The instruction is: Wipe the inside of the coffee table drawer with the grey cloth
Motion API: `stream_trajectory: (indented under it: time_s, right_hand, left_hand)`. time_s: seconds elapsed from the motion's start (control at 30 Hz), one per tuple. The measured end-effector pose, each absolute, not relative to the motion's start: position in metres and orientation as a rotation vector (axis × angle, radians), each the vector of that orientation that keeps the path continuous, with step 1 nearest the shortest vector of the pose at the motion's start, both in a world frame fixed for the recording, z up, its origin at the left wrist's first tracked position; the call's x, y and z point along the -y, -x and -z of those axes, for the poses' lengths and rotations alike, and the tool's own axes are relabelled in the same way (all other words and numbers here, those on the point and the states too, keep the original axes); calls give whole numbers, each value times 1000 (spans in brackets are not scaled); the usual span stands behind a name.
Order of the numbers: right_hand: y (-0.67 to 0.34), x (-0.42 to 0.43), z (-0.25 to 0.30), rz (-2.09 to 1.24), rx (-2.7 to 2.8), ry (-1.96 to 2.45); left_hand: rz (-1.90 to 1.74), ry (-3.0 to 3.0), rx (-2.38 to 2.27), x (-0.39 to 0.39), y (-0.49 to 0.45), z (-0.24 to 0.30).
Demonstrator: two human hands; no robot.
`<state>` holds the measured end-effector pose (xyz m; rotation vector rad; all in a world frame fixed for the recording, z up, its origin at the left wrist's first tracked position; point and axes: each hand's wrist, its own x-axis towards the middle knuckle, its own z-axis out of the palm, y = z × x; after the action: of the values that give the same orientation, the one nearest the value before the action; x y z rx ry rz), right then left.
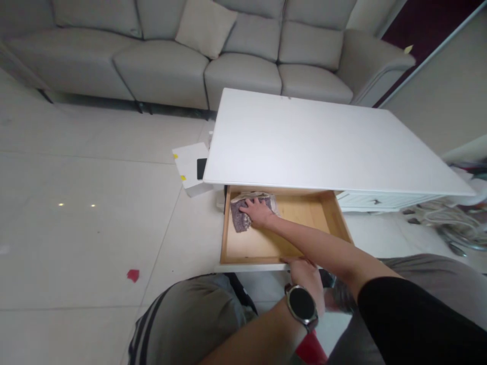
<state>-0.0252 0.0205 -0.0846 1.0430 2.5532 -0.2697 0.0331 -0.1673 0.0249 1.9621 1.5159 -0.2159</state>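
A pulled-out wooden drawer (304,210) juts from under the white table. My right hand (258,212) reaches across my left forearm into its left side. There it lies on a folded purple-grey cloth (239,223), fingers spread over the top. A whitish crumpled edge shows behind the cloth; I cannot tell whether it is part of it. My left hand (306,276), below a round dark watch (302,303), grips the middle of the drawer front. Its fingers are partly hidden behind the front panel.
The white tabletop (323,147) overhangs the drawer. Left of it stands a white box (190,157) with a dark flat item on top. A grey sofa (243,76) lines the back. Cables (452,218) lie at right. A red scrap (133,275) is on the floor.
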Motion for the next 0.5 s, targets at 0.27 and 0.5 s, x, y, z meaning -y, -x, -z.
stream_trajectory:
  time_s: [0.27, 0.5]
  right_hand:
    - [-136, -41, 77, 63, -2278, -1284]
    - [-222, -39, 51, -63, -2323, -1178]
  left_hand:
    - [351, -2101, -1444, 167, -28, -31]
    - [274, -2129, -1479, 170, -32, -19]
